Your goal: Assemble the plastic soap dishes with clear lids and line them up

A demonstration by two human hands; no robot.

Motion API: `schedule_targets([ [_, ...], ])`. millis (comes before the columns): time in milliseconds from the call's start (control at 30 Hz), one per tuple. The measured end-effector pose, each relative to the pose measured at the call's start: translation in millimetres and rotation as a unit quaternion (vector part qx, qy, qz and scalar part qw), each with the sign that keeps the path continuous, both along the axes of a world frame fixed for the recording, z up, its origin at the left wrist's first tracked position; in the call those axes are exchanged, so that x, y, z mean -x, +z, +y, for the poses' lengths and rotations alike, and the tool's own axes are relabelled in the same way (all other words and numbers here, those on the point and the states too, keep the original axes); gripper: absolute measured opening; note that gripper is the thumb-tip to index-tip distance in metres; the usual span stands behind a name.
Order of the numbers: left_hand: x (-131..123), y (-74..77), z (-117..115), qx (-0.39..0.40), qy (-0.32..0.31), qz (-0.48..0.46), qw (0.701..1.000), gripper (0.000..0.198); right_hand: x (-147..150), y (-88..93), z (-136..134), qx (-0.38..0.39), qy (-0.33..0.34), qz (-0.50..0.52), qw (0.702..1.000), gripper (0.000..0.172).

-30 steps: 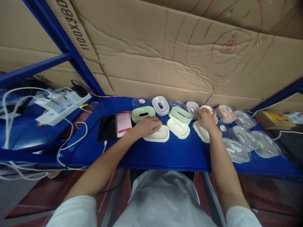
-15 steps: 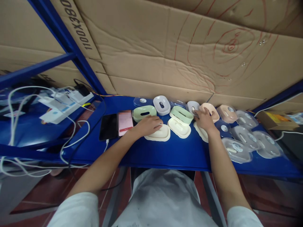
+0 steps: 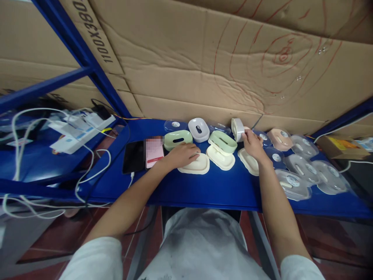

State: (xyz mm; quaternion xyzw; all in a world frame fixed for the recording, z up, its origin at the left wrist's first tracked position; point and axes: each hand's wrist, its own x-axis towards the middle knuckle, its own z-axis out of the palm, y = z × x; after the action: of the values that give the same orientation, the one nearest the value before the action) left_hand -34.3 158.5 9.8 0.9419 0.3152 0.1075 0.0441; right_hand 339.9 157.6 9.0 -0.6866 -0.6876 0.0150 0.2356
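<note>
My right hand grips a peach oval piece, of which only a sliver shows past the fingers. Against its left side a pale lavender oval piece stands tipped up; I cannot tell whether the fingers hold it too. My left hand lies with fingers stretched over the edge of a cream oval lid. Behind it sits a green oval dish with a slot. Another green slotted dish leans on a second cream lid. A third cream lid lies below my right hand.
Clear plastic covers crowd the right side of the blue table, near a peach dish. A white slotted dish stands at the back. To the left are phones and a power strip with loose cables.
My right hand has closed on the peach piece and shifted it left, uncovering a clear cover behind. The lavender piece has gone from lying to tipped up. My left hand stays put.
</note>
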Motion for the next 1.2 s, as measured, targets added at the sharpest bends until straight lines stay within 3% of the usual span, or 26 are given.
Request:
schedule_targets([
  [233, -1.7, -0.8, -1.1, 0.0, 0.003, 0.006, 1.0, 0.023, 13.3, -9.5, 1.1, 0.015, 0.042, 0.01, 0.999, 0.052],
  [600, -3.2, -0.5, -3.8, -0.005, -0.003, 0.003, 1.0, 0.023, 27.1, -14.1, 6.2, 0.012, 0.052, 0.019, 0.998, 0.065],
  [1000, -3.3, -2.1, -3.5, -0.006, 0.0, 0.007, 1.0, 0.026, 27.8, -29.7, 21.8, -0.022, 0.047, 0.091, 0.994, 0.048],
  [1200, -4.0, -1.2, -3.8, -0.003, 0.001, 0.007, 1.0, 0.025, 30.7, -20.5, 17.9, -0.081, 0.036, 0.116, 0.989, 0.046],
])
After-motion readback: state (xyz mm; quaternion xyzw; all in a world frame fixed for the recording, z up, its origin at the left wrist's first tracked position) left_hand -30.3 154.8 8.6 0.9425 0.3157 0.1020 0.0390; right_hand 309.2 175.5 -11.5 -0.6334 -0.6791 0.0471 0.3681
